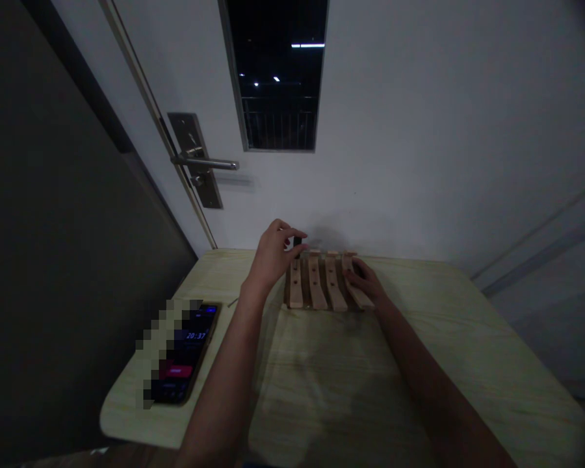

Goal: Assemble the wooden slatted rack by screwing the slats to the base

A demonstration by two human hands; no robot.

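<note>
Near the back of the table, a small wooden slatted piece (pixel 316 286) has several pale curved slats side by side, with dark holes in them. My left hand (pixel 274 250) is over its left end, thumb and fingers pinching a small black piece (pixel 298 241) just above the leftmost slat. Whether that piece touches the slat is hard to tell. My right hand (pixel 366 281) grips the right end of the wooden piece, fingers on the rightmost slat and its thumb side partly hidden.
A phone (pixel 188 354) showing a timer lies at the left of the pale wooden table (pixel 312 377). A thin dark rod (pixel 233 302) rests beside my left forearm. Behind the table stands a white door (pixel 394 130) with a metal lever handle (pixel 209 162) and a narrow window (pixel 277 71).
</note>
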